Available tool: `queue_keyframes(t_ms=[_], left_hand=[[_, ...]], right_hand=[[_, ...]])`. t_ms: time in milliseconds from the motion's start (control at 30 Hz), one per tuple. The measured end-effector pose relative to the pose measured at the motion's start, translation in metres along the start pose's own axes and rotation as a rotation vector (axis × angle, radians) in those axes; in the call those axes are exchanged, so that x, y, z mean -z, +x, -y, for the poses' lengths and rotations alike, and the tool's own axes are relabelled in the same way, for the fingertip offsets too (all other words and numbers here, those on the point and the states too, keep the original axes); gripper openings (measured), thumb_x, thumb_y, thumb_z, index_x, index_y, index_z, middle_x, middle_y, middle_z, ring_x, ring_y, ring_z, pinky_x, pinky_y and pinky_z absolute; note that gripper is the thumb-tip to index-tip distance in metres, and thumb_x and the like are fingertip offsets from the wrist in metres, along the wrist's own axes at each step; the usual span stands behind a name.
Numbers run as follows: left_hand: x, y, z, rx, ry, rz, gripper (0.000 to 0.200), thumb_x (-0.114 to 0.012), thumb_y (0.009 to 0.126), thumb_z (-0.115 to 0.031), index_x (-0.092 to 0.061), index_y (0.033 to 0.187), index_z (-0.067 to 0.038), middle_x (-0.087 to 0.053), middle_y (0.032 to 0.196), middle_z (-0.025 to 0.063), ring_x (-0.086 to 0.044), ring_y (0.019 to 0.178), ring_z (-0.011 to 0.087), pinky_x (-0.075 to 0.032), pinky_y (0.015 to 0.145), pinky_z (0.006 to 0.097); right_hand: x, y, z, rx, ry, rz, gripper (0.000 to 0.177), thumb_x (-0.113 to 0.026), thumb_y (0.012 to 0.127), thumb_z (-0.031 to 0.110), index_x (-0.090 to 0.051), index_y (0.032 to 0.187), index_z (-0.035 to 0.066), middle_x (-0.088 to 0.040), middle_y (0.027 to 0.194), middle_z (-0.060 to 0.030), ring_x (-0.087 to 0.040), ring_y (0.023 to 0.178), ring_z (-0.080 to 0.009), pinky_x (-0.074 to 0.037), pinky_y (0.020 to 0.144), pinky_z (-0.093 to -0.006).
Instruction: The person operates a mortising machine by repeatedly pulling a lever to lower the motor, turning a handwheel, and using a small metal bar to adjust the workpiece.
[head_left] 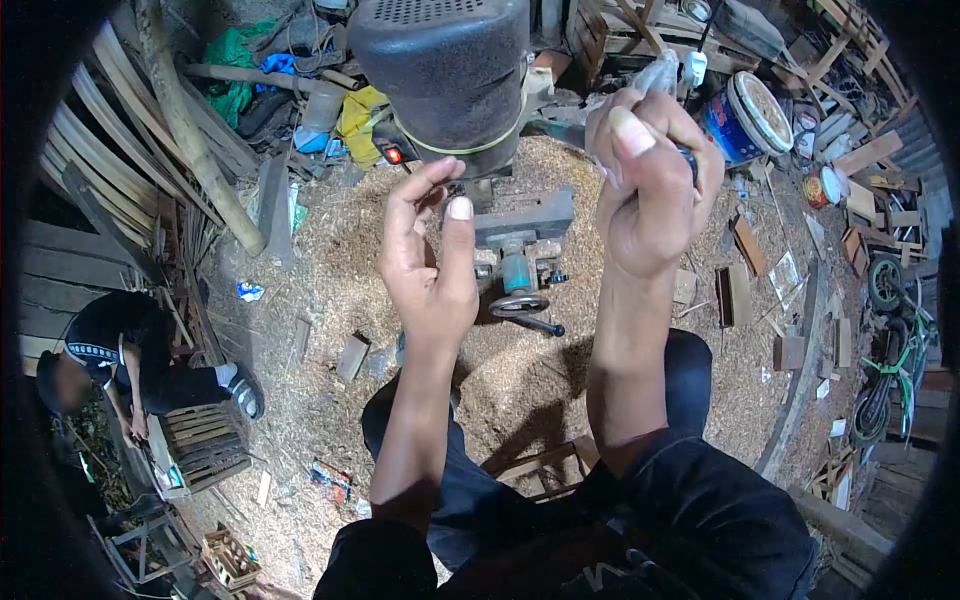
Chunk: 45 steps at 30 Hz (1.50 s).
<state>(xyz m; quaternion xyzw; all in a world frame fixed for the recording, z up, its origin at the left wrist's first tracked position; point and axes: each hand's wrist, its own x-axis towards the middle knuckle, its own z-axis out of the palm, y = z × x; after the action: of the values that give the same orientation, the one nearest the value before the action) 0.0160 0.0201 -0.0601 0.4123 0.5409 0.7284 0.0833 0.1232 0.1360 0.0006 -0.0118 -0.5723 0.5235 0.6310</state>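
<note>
My left hand is raised beside the dark metal machine, its fingers curved and the thumb apart from the index finger. Nothing shows in its grasp. To the right, my right hand is closed, thumb up, close to the camera. A bit of blue shows at its far side, but what it grips is mostly hidden. Between and beyond the hands, a grey metal vise-like part of the machine carries a teal body and a small handwheel. A lit red switch glows left of the machine.
Wood shavings cover the floor, with scattered wood offcuts. A blue and white bucket stands at right, near a green bicycle. Long wood strips lean at left. Another person sits at lower left beside a slatted crate.
</note>
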Motion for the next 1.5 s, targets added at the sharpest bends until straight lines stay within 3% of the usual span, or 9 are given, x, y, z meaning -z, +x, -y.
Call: queue_keyframes(t_ms=[600, 667, 733, 833, 933, 1000, 1133, 1267, 1500], left_hand=[[-0.008, 0.000, -0.002, -0.029, 0.030, 0.021, 0.030, -0.053, 0.095, 0.000, -0.053, 0.125, 0.004, -0.059, 0.122, 0.0152, -0.057, 0.115, 0.0198, -0.043, 0.101, 0.0335], [-0.002, -0.002, 0.003, -0.058, 0.064, 0.005, 0.029, -0.054, 0.095, 0.000, -0.054, 0.124, 0.005, -0.060, 0.122, 0.0155, -0.058, 0.114, 0.0197, -0.043, 0.100, 0.0333], [0.002, -0.003, 0.014, -0.047, 0.041, -0.013, 0.027, -0.055, 0.095, -0.002, -0.056, 0.121, 0.004, -0.062, 0.119, 0.0139, -0.059, 0.113, 0.0191, -0.044, 0.099, 0.0329], [0.018, -0.018, 0.041, -0.003, 0.139, 0.022, 0.024, -0.057, 0.094, -0.003, -0.059, 0.117, 0.001, -0.063, 0.117, 0.0123, -0.059, 0.111, 0.0180, -0.046, 0.096, 0.0324], [0.031, -0.034, 0.064, 0.099, 0.338, 0.102, 0.025, -0.061, 0.090, -0.005, -0.062, 0.115, 0.000, -0.065, 0.113, 0.0128, -0.062, 0.105, 0.0225, -0.048, 0.093, 0.0349], [0.038, -0.044, 0.094, 0.154, 0.397, 0.177, 0.028, -0.061, 0.089, -0.005, -0.062, 0.116, -0.001, -0.066, 0.111, 0.0139, -0.063, 0.104, 0.0255, -0.048, 0.094, 0.0369], [0.044, -0.085, 0.161, 0.255, 0.670, 0.503, 0.031, -0.058, 0.092, -0.013, -0.061, 0.121, -0.002, -0.064, 0.118, 0.0187, -0.062, 0.110, 0.0321, -0.047, 0.097, 0.0404], [0.036, -0.136, 0.187, 0.435, 0.763, 0.879, 0.036, -0.052, 0.098, -0.017, -0.056, 0.130, -0.002, -0.057, 0.133, 0.0223, -0.055, 0.123, 0.0360, -0.044, 0.106, 0.0413], [0.033, -0.170, 0.208, 0.390, 0.709, 0.650, 0.044, -0.048, 0.097, -0.016, -0.049, 0.141, -0.010, -0.049, 0.142, 0.0190, -0.052, 0.125, 0.0381, -0.042, 0.107, 0.0426]], right_hand=[[-0.001, 0.004, -0.012, 0.078, 0.032, 0.004, 0.034, -0.066, 0.085, 0.012, -0.046, 0.058, 0.005, -0.043, 0.054, 0.0056, -0.035, 0.049, -0.0016, -0.026, 0.044, -0.0235], [0.019, 0.002, -0.013, 0.030, 0.036, 0.158, 0.021, -0.067, 0.087, 0.018, -0.059, 0.075, 0.002, -0.057, 0.071, -0.0009, -0.050, 0.062, -0.0057, -0.040, 0.055, -0.0241], [0.006, -0.010, -0.024, 0.183, -0.174, 0.016, 0.036, -0.056, 0.096, 0.029, -0.057, 0.101, -0.006, -0.059, 0.097, -0.0139, -0.057, 0.089, -0.0193, -0.043, 0.081, -0.0331], [0.019, -0.056, -0.047, 0.207, -0.430, -0.075, 0.070, -0.051, 0.099, 0.045, -0.033, 0.147, -0.002, -0.039, 0.148, -0.0239, -0.035, 0.140, -0.0331, -0.026, 0.116, -0.0441], [0.057, -0.116, -0.072, -0.306, -0.586, -0.235, 0.064, -0.044, 0.102, 0.046, -0.041, 0.144, -0.001, -0.043, 0.146, -0.0235, -0.039, 0.138, -0.0335, -0.028, 0.116, -0.0441], [0.093, -0.158, -0.114, -0.503, -0.543, -0.309, 0.053, -0.060, 0.097, 0.029, -0.047, 0.137, -0.003, -0.051, 0.137, -0.0200, -0.049, 0.128, -0.0287, -0.037, 0.108, -0.0393], [0.152, -0.252, -0.167, -0.787, -0.676, -0.356, 0.026, -0.061, 0.094, 0.017, -0.066, 0.107, -0.005, -0.069, 0.099, -0.0172, -0.065, 0.092, -0.0234, -0.050, 0.087, -0.0353], [0.233, -0.392, -0.234, -1.025, -1.041, -0.001, 0.049, -0.063, 0.088, 0.035, -0.065, 0.113, -0.007, -0.067, 0.109, -0.0300, -0.064, 0.107, -0.0398, -0.049, 0.096, -0.0418], [0.245, -0.449, -0.251, -1.348, -1.082, 0.223, 0.059, -0.060, 0.087, 0.038, -0.059, 0.117, -0.012, -0.064, 0.111, -0.0345, -0.062, 0.111, -0.0445, -0.049, 0.095, -0.0441]])
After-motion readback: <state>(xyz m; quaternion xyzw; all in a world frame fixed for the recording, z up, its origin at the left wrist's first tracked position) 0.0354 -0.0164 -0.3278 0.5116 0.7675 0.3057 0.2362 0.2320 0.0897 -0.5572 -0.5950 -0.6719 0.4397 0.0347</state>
